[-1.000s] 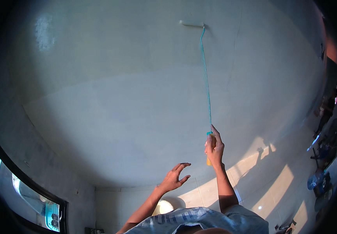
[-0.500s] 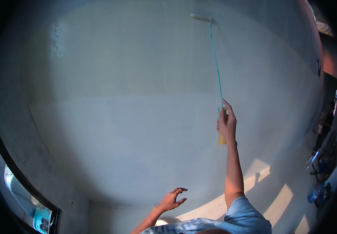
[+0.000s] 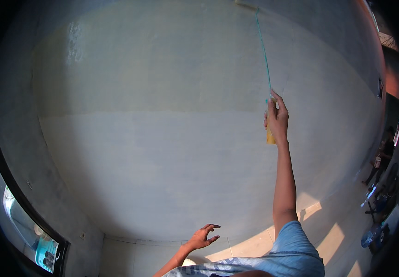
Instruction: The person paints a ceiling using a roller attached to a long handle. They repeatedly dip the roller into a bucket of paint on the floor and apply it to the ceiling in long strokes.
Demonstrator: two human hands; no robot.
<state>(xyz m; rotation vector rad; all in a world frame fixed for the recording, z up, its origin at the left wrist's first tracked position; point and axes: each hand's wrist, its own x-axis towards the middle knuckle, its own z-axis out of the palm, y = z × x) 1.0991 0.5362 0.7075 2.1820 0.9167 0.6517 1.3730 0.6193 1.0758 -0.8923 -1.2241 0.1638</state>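
Observation:
My right hand [image 3: 278, 119] is wrapped round the yellow handle of a paint roller [image 3: 264, 55], one finger stretched along its thin teal rod. The pale roller sleeve [image 3: 245, 5] is high on the wall, at the top edge of the view. In front of me the wall [image 3: 176, 161] is a lighter grey-white below and a duller grey-green above, parted by a level line. My left hand [image 3: 202, 237] hangs low near the foot of the wall, fingers spread and holding nothing.
On the left a dark-framed opening [image 3: 28, 231] shows a turquoise container [image 3: 46, 254] beyond. At the far right a person [image 3: 384, 154] stands near dark clutter and a blue rounded object [image 3: 370, 236]. Sunlight patches lie on the tiled floor [image 3: 331, 242].
My right arm has stretched farther up, carrying the paint roller higher on the wall and slightly right. My left hand has barely moved and stays open.

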